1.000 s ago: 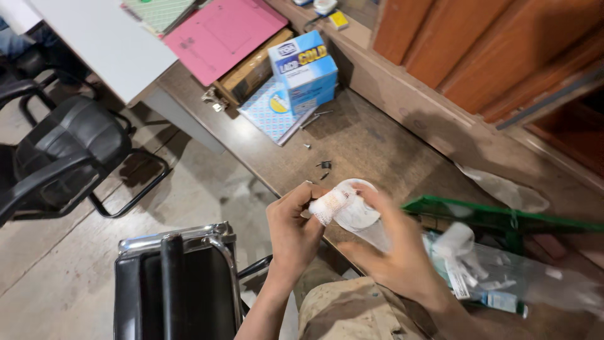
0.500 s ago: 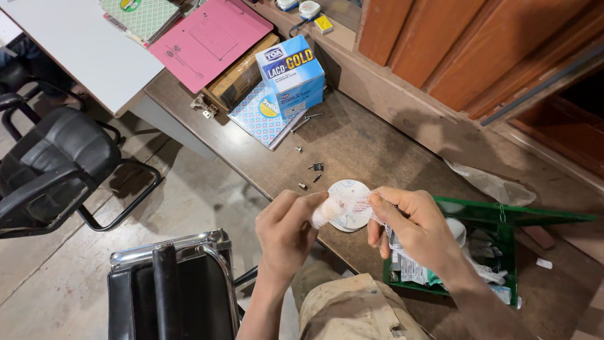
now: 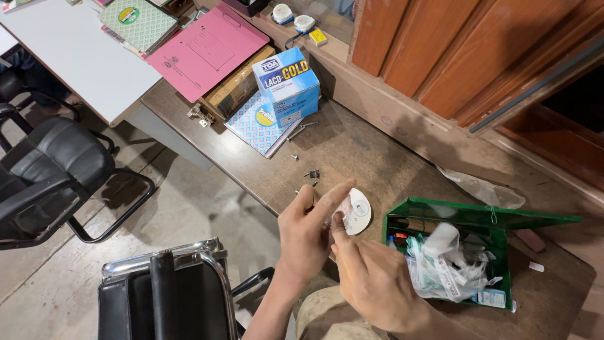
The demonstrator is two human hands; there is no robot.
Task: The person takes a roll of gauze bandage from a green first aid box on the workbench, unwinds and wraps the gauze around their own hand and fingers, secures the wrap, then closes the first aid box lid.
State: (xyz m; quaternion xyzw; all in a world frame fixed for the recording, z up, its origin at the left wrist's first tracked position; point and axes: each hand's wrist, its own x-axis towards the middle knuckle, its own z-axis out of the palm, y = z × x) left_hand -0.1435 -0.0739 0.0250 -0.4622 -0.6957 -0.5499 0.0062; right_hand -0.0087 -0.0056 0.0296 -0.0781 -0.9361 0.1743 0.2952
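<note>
White disc (image 3: 358,211) held above worktop (image 3: 352,151) front edge | left hand (image 3: 308,236) fingers (image 3: 333,192) pinch it at 9 o'clock | right hand (image 3: 377,283) fingers (image 3: 338,228) pressed together, touching it at 6 o'clock | green box (image 3: 440,214) at 3 o'clock | blue carton (image 3: 286,85) at 11 o'clock

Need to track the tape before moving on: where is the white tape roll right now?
In the head view, the white tape roll is at centre, over the brown desk, held between the left hand and right hand, just left of the open green box.
</note>
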